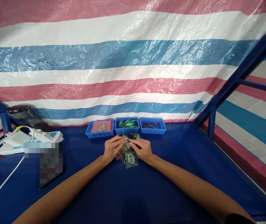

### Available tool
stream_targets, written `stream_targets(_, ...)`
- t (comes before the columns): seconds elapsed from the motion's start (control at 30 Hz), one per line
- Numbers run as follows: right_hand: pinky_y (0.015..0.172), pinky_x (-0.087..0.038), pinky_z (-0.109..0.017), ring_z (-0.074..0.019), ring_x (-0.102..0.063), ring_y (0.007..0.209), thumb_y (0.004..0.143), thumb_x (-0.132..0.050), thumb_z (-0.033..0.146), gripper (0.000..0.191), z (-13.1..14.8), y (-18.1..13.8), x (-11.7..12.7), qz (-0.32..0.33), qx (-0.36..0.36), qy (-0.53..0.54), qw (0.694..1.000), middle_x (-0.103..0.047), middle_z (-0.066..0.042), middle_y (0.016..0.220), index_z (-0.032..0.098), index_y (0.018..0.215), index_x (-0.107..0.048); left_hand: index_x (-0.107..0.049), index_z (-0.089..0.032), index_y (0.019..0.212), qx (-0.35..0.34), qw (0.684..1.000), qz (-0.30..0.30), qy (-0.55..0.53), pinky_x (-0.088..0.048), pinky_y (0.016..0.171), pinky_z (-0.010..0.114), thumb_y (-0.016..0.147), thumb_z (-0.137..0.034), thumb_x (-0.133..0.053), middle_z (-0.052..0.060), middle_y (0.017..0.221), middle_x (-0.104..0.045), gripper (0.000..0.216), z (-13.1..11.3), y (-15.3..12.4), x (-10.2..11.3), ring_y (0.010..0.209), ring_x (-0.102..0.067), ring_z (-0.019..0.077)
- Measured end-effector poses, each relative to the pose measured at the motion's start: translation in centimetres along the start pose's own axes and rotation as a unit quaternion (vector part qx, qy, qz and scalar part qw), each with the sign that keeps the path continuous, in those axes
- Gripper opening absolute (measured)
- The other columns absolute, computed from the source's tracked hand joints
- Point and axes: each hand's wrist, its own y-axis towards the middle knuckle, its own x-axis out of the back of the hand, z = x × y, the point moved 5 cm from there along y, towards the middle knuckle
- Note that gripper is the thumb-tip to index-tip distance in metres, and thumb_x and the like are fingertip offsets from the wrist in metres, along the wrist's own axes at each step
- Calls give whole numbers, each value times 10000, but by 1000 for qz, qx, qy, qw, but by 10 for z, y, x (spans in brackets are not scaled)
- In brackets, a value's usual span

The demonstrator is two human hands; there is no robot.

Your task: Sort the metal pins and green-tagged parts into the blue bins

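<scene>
My left hand (113, 148) and my right hand (142, 148) meet over a small heap of green plastic bags (131, 159) and thin metal pins (123, 158) on the blue table. Both hands have their fingers curled and pinched together at the middle of the heap, on a small green bag (128, 143). What exactly lies between the fingertips is too small to make out.
Three blue trays stand behind the hands: the left tray (99, 133) holds pale small parts, the middle tray (126, 129) green bags, the right tray (153, 129) dark pins. A white power strip (30, 141) with cables and a dark phone (51, 166) lie left. A striped tarpaulin (123, 62) forms the back wall.
</scene>
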Motion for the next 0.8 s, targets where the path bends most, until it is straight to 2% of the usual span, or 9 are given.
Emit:
stream_targets(0.17,532,-478,-256,-137,-587,528,871,-550,257,193,-1,1,-1,5,-7,-3,1000,-672,-40,632,181,931,-717,-704,-196,995,-7,1000,2,1,-554,683,251,849,-197,-588,59,886,-703,187,-2,2,0,776,-655,144)
stream_targets(0.47,618,-525,-252,-148,-654,623,861,-562,249,168,-5,0,-2,5,-21,5,1000,-728,-45,791,199,923,-711,-702,-197,1008,2,1000,5,-5,-544,667,239,833,-165,-605,58,875,-700,203,-1,2,0,762,-648,137)
stream_targets(0.8,616,-515,-242,-148,-659,622,841,-594,237,136,-6,1,-3,12,-29,-5,999,-726,-44,769,172,876,-708,-693,-199,1035,-9,1000,11,-3,-543,682,236,822,-142,-615,59,893,-701,234,-2,2,-1,772,-650,137)
